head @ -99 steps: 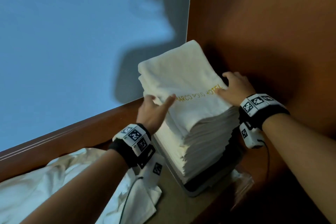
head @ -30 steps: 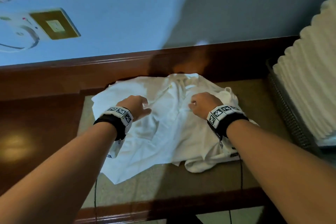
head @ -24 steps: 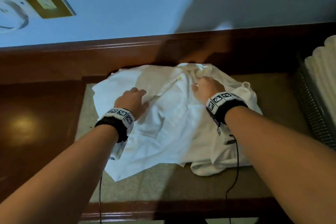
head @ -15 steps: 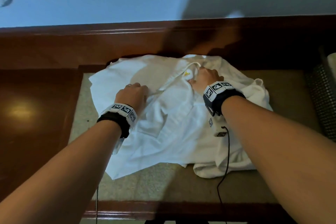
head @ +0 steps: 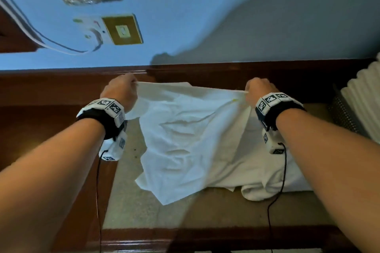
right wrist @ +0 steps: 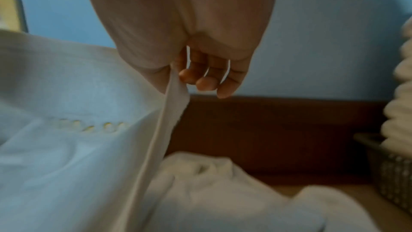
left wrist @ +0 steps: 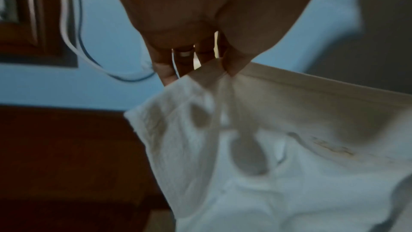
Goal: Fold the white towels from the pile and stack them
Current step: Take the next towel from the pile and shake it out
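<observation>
A white towel [head: 191, 129] with small yellow lettering hangs spread between my two hands above the counter. My left hand [head: 121, 90] pinches its upper left corner, seen close in the left wrist view as the towel [left wrist: 278, 147] pinched under my left hand [left wrist: 214, 66]. My right hand [head: 257, 90] pinches the upper right corner; the right wrist view shows the hem of the towel [right wrist: 67, 112] between thumb and forefinger of my right hand [right wrist: 176, 78]. More crumpled white towels [head: 273, 172] lie on the counter beneath. A tall stack of folded towels [head: 364, 96] stands at the far right.
The stack sits in a dark mesh basket [head: 341, 115] on the stone counter [head: 144, 209], which has a wooden frame and back rail [head: 61, 80]. A wall plate [head: 121, 28] with a white cable hangs on the blue wall.
Both hands have lifted off the pile and moved apart, pulling one towel up and stretching its top edge between them. Earlier they rested on the folded stack at the right.
</observation>
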The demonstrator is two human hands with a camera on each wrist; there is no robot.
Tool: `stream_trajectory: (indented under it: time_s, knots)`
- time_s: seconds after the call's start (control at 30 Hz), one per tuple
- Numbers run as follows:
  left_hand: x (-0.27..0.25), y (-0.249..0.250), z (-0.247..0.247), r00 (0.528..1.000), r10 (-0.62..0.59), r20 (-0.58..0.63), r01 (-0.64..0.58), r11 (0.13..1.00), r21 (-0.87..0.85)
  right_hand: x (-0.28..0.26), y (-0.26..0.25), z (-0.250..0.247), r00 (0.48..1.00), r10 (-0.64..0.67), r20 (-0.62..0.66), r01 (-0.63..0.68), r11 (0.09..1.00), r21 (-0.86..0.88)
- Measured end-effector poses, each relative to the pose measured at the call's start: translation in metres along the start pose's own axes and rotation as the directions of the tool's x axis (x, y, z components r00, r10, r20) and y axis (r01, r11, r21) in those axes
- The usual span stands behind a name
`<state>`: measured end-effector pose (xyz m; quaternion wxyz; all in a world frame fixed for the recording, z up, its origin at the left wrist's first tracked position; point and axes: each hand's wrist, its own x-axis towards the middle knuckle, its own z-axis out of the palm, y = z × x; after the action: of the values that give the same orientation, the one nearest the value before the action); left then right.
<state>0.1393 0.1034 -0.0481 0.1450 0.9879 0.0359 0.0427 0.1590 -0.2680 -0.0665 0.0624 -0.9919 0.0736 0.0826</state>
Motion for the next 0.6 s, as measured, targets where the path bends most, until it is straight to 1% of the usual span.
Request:
stream_trajectory:
  time_s: [0.1, 0.23, 0.33, 0.4, 0.47, 0.53, 0.57, 0.6]
  knots:
    - [-0.018, -0.031, -0.059, 0.995, 0.07, -0.065, -0.066, 0.996, 0.065, -0.044, -0.029, -0.037, 0.996, -0.011, -0.093, 0.009, 1.0, -0.023]
    - [-0.057, -0.081, -0.141, 0.982, 0.105, -0.157, -0.09, 0.991, 0.101, -0.114, -0.084, -0.077, 0.975, -0.062, -0.213, 0.059, 0.998, -0.022]
    - [-0.09, -0.137, -0.202, 0.973, 0.074, -0.219, -0.046, 0.99, 0.133, -0.161, -0.12, -0.1, 0.954, -0.069, -0.292, 0.081, 0.996, 0.031]
    - [-0.11, -0.175, -0.237, 0.959, 0.006, -0.282, 0.033, 0.991, 0.131, -0.187, -0.14, -0.114, 0.947, -0.057, -0.316, 0.094, 0.99, 0.104]
    - [-0.131, -0.204, -0.265, 0.946, -0.063, -0.317, 0.103, 0.989, 0.109, -0.209, -0.163, -0.126, 0.935, -0.071, -0.348, 0.14, 0.974, 0.177]
    - [-0.147, -0.218, -0.281, 0.924, -0.092, -0.371, 0.141, 0.984, 0.106, -0.23, -0.192, -0.14, 0.911, -0.103, -0.4, 0.209, 0.95, 0.23]
    - [-0.154, -0.218, -0.284, 0.914, -0.071, -0.4, 0.127, 0.985, 0.115, -0.24, -0.211, -0.145, 0.89, -0.147, -0.431, 0.262, 0.94, 0.22]
    - [-0.161, -0.212, -0.282, 0.911, -0.031, -0.411, 0.085, 0.99, 0.115, -0.25, -0.231, -0.149, 0.868, -0.214, -0.448, 0.325, 0.927, 0.188]
